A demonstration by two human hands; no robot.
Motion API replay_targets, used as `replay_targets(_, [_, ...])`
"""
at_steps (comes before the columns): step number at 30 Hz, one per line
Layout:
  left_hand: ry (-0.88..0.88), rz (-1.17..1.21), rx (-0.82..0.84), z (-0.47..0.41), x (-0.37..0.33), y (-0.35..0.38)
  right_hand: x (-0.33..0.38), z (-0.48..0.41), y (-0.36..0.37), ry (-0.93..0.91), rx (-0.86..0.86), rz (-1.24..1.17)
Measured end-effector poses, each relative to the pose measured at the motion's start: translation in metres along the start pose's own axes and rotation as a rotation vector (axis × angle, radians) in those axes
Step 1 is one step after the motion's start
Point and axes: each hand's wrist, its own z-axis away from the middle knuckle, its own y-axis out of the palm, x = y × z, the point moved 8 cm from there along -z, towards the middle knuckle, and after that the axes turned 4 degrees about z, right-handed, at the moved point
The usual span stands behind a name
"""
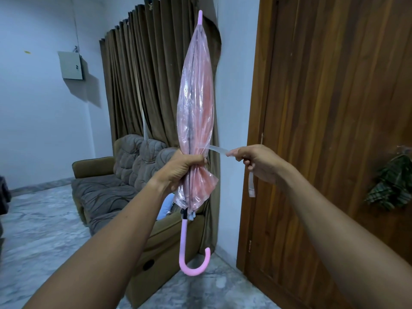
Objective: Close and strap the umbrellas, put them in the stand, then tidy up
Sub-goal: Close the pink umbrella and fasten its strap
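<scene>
The left hand [178, 168] grips the folded pink umbrella [195, 108] upright, tip at twelve o'clock; right hand [256, 162] fingers pinch its strap [217, 150], drawn taut toward three o'clock.

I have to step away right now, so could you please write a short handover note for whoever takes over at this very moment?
The left grip is wrapped round the closed pink umbrella, low on its folds, holding it upright, hooked handle down.
The right grip pinches the strap, drawn taut to the right of the folds; its free end dangles below.
Done: this umbrella is closed and gathered.
Left: wrap and fasten the strap, put the umbrella in the stand (not in view), handle any other umbrellas, tidy up.
</scene>
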Motion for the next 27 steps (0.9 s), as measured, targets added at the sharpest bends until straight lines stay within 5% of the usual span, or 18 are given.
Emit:
replay_targets(15, [-0.008, -0.092, 0.090, -0.013, 0.011, 0.028, -0.006, 0.017, -0.009, -0.069, -0.046, 0.331])
replay_targets(21, [-0.070, -0.109, 0.181, -0.019, 0.030, 0.063, -0.013, 0.043, -0.035, -0.054, -0.088, 0.243])
replay_targets(27, [-0.109, 0.172, 0.303, -0.017, 0.033, 0.118, -0.028, 0.082, -0.073, 0.011, -0.038, 0.106])
